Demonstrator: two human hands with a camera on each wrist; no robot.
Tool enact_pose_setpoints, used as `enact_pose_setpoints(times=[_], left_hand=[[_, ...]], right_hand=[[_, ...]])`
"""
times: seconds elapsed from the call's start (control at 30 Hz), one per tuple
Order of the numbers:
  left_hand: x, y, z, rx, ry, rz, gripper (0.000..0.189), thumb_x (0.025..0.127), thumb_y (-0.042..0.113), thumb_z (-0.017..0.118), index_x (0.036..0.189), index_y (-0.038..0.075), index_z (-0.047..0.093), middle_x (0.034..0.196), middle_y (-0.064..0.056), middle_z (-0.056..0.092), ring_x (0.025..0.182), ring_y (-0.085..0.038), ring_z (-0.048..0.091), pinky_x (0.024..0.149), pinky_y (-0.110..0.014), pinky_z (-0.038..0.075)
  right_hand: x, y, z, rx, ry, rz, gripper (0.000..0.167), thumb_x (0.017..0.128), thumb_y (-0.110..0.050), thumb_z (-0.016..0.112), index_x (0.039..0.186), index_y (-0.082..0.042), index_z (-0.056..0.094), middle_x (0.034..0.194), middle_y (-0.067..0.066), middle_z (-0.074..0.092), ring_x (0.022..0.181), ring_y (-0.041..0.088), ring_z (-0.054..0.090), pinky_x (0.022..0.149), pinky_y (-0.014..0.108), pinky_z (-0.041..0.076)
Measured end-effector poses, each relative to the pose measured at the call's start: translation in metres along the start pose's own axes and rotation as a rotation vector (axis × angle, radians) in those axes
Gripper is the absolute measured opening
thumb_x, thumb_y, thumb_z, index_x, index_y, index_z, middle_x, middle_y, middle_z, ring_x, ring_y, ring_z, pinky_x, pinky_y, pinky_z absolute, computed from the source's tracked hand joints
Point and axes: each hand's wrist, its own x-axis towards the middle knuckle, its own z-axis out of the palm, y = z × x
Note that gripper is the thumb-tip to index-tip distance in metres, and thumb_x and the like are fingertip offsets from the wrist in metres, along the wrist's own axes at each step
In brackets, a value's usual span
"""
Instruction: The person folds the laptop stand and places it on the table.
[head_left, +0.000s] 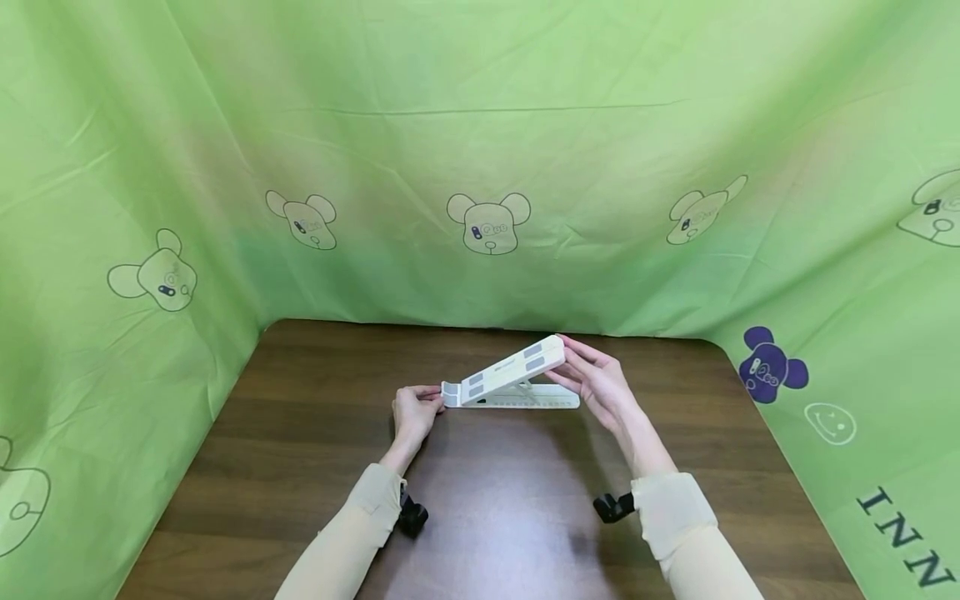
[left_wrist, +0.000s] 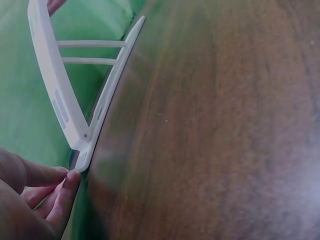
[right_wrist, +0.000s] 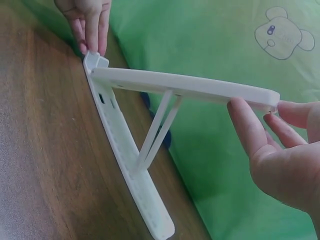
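A white folding laptop stand (head_left: 513, 369) with grey pads on its upper arm rests on the table, partly unfolded. Its lower bar (right_wrist: 127, 155) lies on the tabletop, and the upper arm (right_wrist: 185, 85) slants up from the hinge at the left. Two thin struts (left_wrist: 90, 52) link arm and bar. At the hinge end, my left hand (head_left: 415, 412) pinches the small lip between thumb and fingers. My right hand (head_left: 603, 387) holds the raised free end of the arm, thumb and fingertips against its edges; some of its fingers are hidden behind the arm in the head view.
The stand is on a dark brown wooden table (head_left: 315, 467). Green cloth (head_left: 480, 150) printed with bear heads hangs behind the table and along both sides. A black wrist-worn device shows at each cuff, the left one (head_left: 412, 515) and the right one (head_left: 613, 507).
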Motion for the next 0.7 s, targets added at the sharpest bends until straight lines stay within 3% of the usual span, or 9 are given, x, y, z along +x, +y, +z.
enact_pose_setpoints(times=[0.13,0.27,0.47,0.7], left_hand=[[0.002,0.002,0.0,0.022,0.002,0.004,0.014,0.091,-0.009,0.076,0.104,-0.012,0.083,0.096,-0.028,0.083,0.081,-0.031,0.084,0.065,-0.022,0.066],[0.004,0.003,0.001,0.054,0.006,0.001,0.014,0.092,-0.008,0.077,0.103,-0.009,0.084,0.095,-0.025,0.084,0.078,-0.029,0.084,0.063,-0.019,0.064],[0.01,0.004,0.003,0.089,0.015,0.018,0.012,0.092,-0.006,0.078,0.101,-0.007,0.085,0.094,-0.023,0.084,0.08,-0.03,0.083,0.06,-0.011,0.054],[0.017,0.006,0.005,0.124,0.026,0.023,0.011,0.092,-0.004,0.08,0.101,-0.005,0.086,0.094,-0.021,0.085,0.079,-0.023,0.082,0.061,-0.012,0.051]], right_hand=[[-0.002,-0.001,0.001,-0.008,0.0,0.011,0.061,0.115,-0.008,0.055,0.167,0.01,0.029,0.114,-0.008,0.082,0.106,0.011,0.08,0.098,0.029,0.067],[-0.004,-0.002,0.002,0.014,0.002,0.015,0.054,0.114,-0.006,0.055,0.165,0.007,0.039,0.113,-0.006,0.082,0.105,0.012,0.081,0.097,0.029,0.067],[-0.007,0.001,0.003,0.078,-0.003,0.016,0.028,0.114,-0.001,0.053,0.131,-0.012,0.072,0.114,-0.004,0.083,0.106,0.013,0.081,0.097,0.03,0.068],[-0.012,0.006,0.008,0.124,0.015,0.021,0.033,0.112,0.002,0.054,0.113,-0.02,0.079,0.114,-0.002,0.084,0.105,0.014,0.082,0.095,0.03,0.068]])
